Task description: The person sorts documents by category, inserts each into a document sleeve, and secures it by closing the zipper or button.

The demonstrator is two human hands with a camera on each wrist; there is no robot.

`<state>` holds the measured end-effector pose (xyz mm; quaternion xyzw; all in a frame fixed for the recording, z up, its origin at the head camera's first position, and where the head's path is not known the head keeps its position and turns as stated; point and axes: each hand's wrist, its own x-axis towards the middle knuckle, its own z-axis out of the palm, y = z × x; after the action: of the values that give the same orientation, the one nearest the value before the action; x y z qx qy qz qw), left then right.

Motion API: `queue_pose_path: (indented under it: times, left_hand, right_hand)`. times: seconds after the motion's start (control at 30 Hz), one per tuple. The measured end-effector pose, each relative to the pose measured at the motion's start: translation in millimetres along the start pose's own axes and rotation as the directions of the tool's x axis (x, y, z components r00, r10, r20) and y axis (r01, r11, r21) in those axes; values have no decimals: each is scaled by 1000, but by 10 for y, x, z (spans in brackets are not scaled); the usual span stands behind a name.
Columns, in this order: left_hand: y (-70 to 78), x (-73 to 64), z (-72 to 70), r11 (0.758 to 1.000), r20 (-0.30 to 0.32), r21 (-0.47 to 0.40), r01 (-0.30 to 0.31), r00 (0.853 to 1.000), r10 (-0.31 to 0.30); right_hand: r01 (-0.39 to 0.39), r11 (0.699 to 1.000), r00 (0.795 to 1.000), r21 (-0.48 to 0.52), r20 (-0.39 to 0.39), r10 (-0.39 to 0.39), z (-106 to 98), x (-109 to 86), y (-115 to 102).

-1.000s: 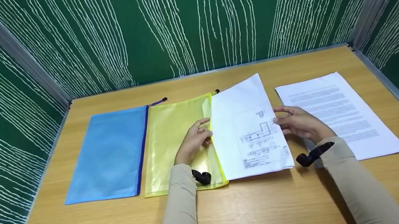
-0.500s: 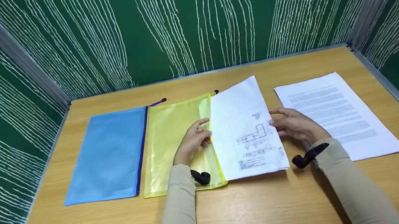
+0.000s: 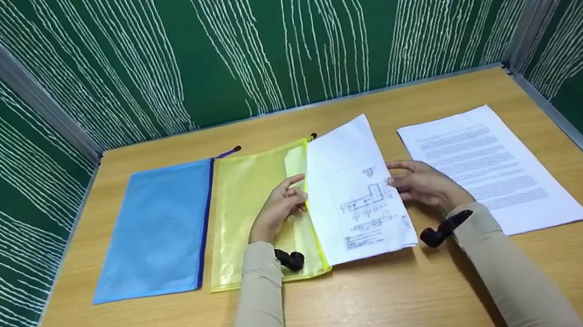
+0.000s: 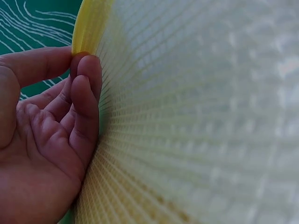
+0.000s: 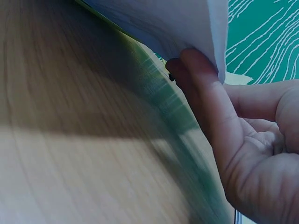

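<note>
My left hand pinches the yellow zipped edge of a translucent yellow mesh zip pouch, lifting that edge a little. In the left wrist view, the thumb and fingers meet at the zip tape. A sheaf of white paper with a line drawing printed sideways lies partly inside the pouch, its left part showing pale through the mesh. My right hand grips the sheaf's right edge between thumb and fingers. The right wrist view shows fingers beneath the raised paper, above the wooden table.
A blue zip pouch with a purple zip lies flat at the left. At the right is a stack of printed text pages, partly behind my right forearm. Green panels with white lines wall in the wooden table.
The drawing sheaf has slid left, deeper into the yellow pouch, with my right hand moving along. My left hand keeps its grip on the zip edge.
</note>
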<state>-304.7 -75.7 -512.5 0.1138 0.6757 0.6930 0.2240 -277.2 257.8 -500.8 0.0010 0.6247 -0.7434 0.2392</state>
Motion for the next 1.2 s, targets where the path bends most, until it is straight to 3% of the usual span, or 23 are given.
queue_pose_path:
  times: [0.2,0.53,1.2]
  left_hand:
    - [16,13,16,1000,-6,4,15,1000,-15]
    - [29,-9,35,1000,-52,3,21,998,-21]
    - [40,-4,33,1000,-33,-20,10,999,-11]
  right_hand:
    - [8,999,1000,-44,-5,-8,18,1,16]
    - [14,1000,1000,-7,8,-14,101,44,57]
    - [27,1000,1000,-10,-11,-27,222,102,100]
